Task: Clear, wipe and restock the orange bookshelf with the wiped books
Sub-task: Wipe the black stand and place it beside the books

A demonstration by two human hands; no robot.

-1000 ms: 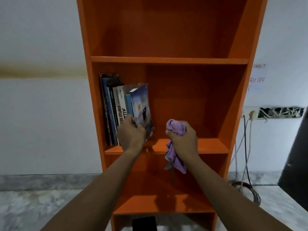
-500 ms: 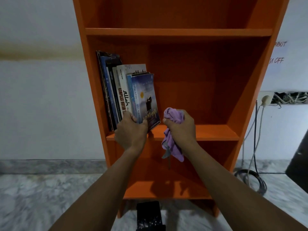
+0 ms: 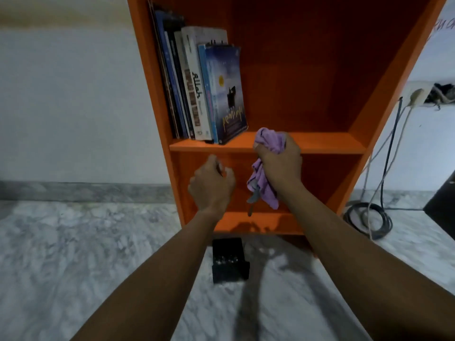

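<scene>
Right hand (image 3: 280,166) grips a crumpled purple cloth (image 3: 269,140); left hand (image 3: 211,187) hangs loosely curled, empty.

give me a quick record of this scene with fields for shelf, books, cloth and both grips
shelf: orange bookshelf
books: row of books standing at the left end of the middle board, blue-covered book outermost on the right
cloth: purple cloth, bunched, tail hanging down
left grip: loosely curled, holds nothing, lower than the books' board
right grip: grips the cloth at the board's front edge
floor: black object before the shelf, coiled cables to the right
</scene>
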